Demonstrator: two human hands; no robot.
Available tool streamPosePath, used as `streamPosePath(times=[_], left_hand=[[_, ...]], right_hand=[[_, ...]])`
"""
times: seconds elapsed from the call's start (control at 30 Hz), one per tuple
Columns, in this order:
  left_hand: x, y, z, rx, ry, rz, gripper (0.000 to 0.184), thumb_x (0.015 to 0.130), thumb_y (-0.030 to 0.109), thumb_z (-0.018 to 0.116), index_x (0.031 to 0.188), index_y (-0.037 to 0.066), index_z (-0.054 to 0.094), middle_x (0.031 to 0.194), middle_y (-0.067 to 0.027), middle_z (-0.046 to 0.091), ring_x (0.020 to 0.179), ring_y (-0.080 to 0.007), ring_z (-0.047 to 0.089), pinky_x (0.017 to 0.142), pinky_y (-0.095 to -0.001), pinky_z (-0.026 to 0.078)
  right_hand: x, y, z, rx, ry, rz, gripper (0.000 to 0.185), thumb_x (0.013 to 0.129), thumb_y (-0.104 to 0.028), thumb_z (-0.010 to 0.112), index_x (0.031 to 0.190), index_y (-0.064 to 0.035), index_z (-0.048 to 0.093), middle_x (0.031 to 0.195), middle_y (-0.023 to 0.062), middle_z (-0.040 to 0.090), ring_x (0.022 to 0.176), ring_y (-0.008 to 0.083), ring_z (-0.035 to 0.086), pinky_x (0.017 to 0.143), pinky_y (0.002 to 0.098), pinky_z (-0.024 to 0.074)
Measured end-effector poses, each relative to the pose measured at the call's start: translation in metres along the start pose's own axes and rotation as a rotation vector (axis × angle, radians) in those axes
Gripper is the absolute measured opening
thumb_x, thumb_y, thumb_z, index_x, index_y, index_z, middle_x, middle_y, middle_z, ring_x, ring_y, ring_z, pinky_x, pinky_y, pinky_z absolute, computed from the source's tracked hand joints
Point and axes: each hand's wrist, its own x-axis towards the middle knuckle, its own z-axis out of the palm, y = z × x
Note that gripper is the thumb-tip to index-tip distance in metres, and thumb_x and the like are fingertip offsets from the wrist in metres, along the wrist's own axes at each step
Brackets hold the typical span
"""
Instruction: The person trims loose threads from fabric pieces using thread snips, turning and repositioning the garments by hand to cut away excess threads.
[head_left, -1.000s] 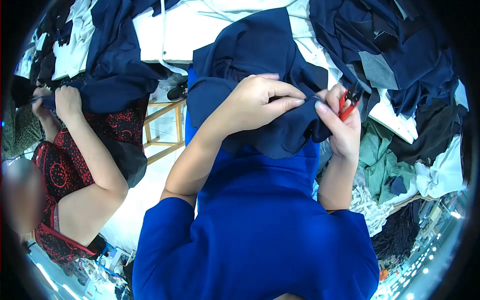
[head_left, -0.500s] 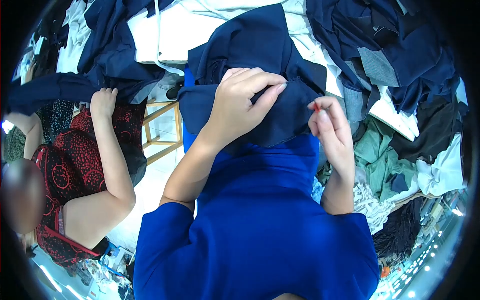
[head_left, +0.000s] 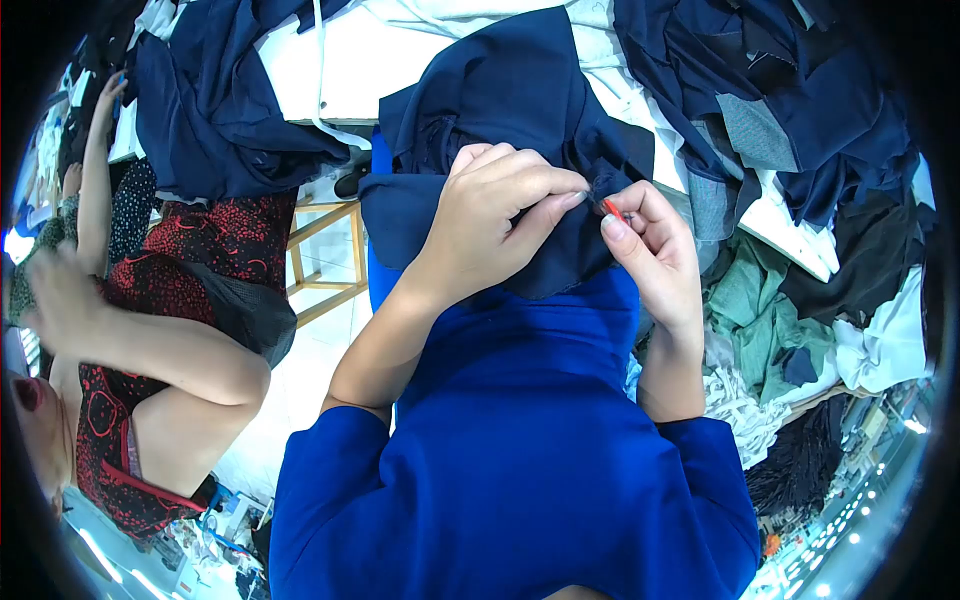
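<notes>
Head-worn view of close handwork on cloth. At centre, directly in front of the royal-blue, short-sleeved garment (head_left: 520, 440) of the wearer: a loosely folded, dark navy piece of cloth (head_left: 490, 80), with its far part overlapping the flat white worktop (head_left: 300, 80) and its near part beneath both hands. Left hand (head_left: 505, 215): over the middle of the cloth, with thumb and forefinger brought together in a pinch on a gathered edge and the other fingers loosely curled. Right hand (head_left: 655, 245): just beside the left, at the same gathered edge, with thumb and forefinger closed on a slim red-handled tool (head_left: 613, 209), mostly hidden by the palm and fingers; exact form of the tip impossible to tell. To the right: a heap of dark navy and grey cloth pieces (head_left: 800, 120), and below it a crumpled sage-green cloth (head_left: 745, 300) near a crumpled white cloth (head_left: 880, 345). To the left: a pale wooden stool frame (head_left: 350, 290), a draped dark navy fabric (head_left: 220, 120), and a co-worker in a black garment with red pattern (head_left: 235, 235), with one hand (head_left: 60, 300) raised and blurred.
</notes>
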Motion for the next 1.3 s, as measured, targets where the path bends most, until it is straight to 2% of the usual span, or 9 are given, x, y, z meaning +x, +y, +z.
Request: streamPosePath(times=[0.2, 0.3, 0.4, 0.53, 0.63, 0.77, 0.83, 0.93, 1.3], left_hand=[[-0.004, 0.002, -0.002, -0.048, -0.035, -0.017, 0.007, 0.080, 0.011, 0.064, 0.085, 0.009, 0.068, 0.075, -0.0030, 0.064, 0.069, -0.0169, 0.056, 0.072, -0.0292, 0.037], [-0.006, 0.002, -0.004, -0.089, -0.082, -0.041, 0.008, 0.080, 0.010, 0.064, 0.086, 0.007, 0.068, 0.077, -0.0057, 0.065, 0.071, -0.0186, 0.059, 0.071, -0.0286, 0.039], [-0.007, 0.003, -0.004, -0.160, -0.090, -0.047, 0.008, 0.080, 0.011, 0.064, 0.086, 0.007, 0.069, 0.077, -0.0060, 0.066, 0.069, -0.0185, 0.059, 0.069, -0.0282, 0.040], [-0.007, 0.008, -0.011, -0.207, -0.105, -0.066, 0.008, 0.081, 0.010, 0.065, 0.087, 0.007, 0.069, 0.078, -0.0062, 0.066, 0.071, -0.0171, 0.060, 0.069, -0.0283, 0.040], [-0.007, 0.010, -0.018, -0.176, -0.164, -0.097, 0.008, 0.081, 0.010, 0.065, 0.087, 0.007, 0.070, 0.079, -0.0064, 0.066, 0.072, -0.0153, 0.060, 0.068, -0.0259, 0.042], [-0.010, 0.011, -0.016, -0.397, -0.167, -0.205, 0.009, 0.082, 0.011, 0.065, 0.088, 0.006, 0.069, 0.080, -0.0067, 0.065, 0.072, -0.0134, 0.060, 0.065, -0.0224, 0.044], [-0.013, 0.012, -0.012, -0.516, -0.080, -0.277, 0.012, 0.081, 0.015, 0.064, 0.084, 0.004, 0.069, 0.073, -0.0027, 0.064, 0.065, -0.0107, 0.055, 0.061, -0.0240, 0.040], [-0.014, 0.011, -0.017, -0.538, -0.151, -0.312, 0.010, 0.083, 0.010, 0.064, 0.089, 0.003, 0.068, 0.081, -0.0062, 0.064, 0.072, -0.0112, 0.059, 0.064, -0.0199, 0.044], [-0.012, 0.015, -0.018, -0.589, -0.136, -0.306, 0.011, 0.084, 0.010, 0.064, 0.089, 0.002, 0.068, 0.082, -0.0066, 0.064, 0.072, -0.0111, 0.059, 0.066, -0.0199, 0.044]], right_hand=[[-0.002, 0.010, -0.002, 0.119, 0.030, -0.038, 0.011, 0.089, -0.010, 0.058, 0.092, -0.0012, 0.052, 0.084, -0.0005, 0.057, 0.074, 0.0016, 0.048, 0.066, 0.0154, 0.0371], [-0.002, 0.014, -0.001, 0.246, 0.071, -0.056, 0.018, 0.087, -0.010, 0.060, 0.100, 0.0003, 0.053, 0.091, 0.0013, 0.057, 0.080, 0.0032, 0.049, 0.070, 0.0169, 0.0386], [-0.002, 0.008, 0.005, 0.100, 0.012, -0.177, 0.035, 0.084, -0.007, 0.062, 0.115, 0.0020, 0.051, 0.092, 0.0028, 0.056, 0.083, 0.0056, 0.050, 0.074, 0.0187, 0.0399], [-0.005, 0.010, 0.010, -0.059, 0.079, -0.125, 0.014, 0.084, -0.006, 0.063, 0.095, 0.0015, 0.060, 0.084, 0.0003, 0.057, 0.076, 0.0046, 0.049, 0.069, 0.0184, 0.0398], [-0.007, 0.007, 0.010, 0.115, 0.107, -0.092, 0.008, 0.085, -0.007, 0.062, 0.087, -0.0004, 0.059, 0.078, -0.0022, 0.056, 0.071, 0.0031, 0.049, 0.063, 0.0166, 0.0383], [-0.009, 0.005, 0.009, 0.201, 0.083, -0.063, 0.007, 0.085, -0.006, 0.062, 0.088, -0.0005, 0.059, 0.079, -0.0022, 0.056, 0.070, 0.0034, 0.049, 0.063, 0.0168, 0.0383], [-0.009, 0.007, 0.010, 0.219, 0.074, -0.067, 0.009, 0.084, -0.007, 0.062, 0.090, -0.0004, 0.058, 0.079, -0.0021, 0.056, 0.070, 0.0035, 0.049, 0.063, 0.0166, 0.0381], [-0.009, 0.005, 0.010, 0.238, 0.040, -0.050, 0.011, 0.084, -0.007, 0.063, 0.091, -0.0004, 0.058, 0.079, -0.0021, 0.056, 0.070, 0.0034, 0.049, 0.063, 0.0163, 0.0377], [-0.008, -0.001, 0.016, 0.213, 0.070, -0.058, 0.011, 0.083, -0.008, 0.064, 0.088, -0.0015, 0.056, 0.078, -0.0027, 0.054, 0.069, 0.0028, 0.047, 0.062, 0.0158, 0.0366]])
